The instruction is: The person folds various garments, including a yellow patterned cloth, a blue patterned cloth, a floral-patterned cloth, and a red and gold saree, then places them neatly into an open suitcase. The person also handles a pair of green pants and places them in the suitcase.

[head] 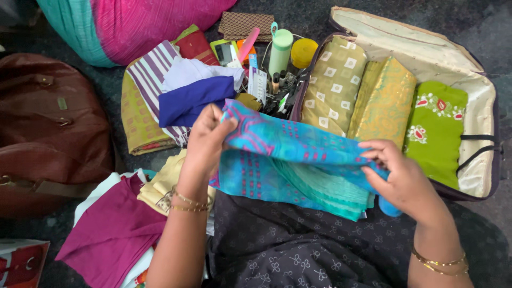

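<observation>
Hiding suitcase [480, 114] edge: turquoise cloth [288, 160] in both hands' grip.

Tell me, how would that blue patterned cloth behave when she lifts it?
Probably floppy: the blue cloth sags and drapes between the left hand and right hand. Likely light, since fingertips alone pinch it up. It may slide a little, as its thin folded layers fan out at the lower edge.
</observation>
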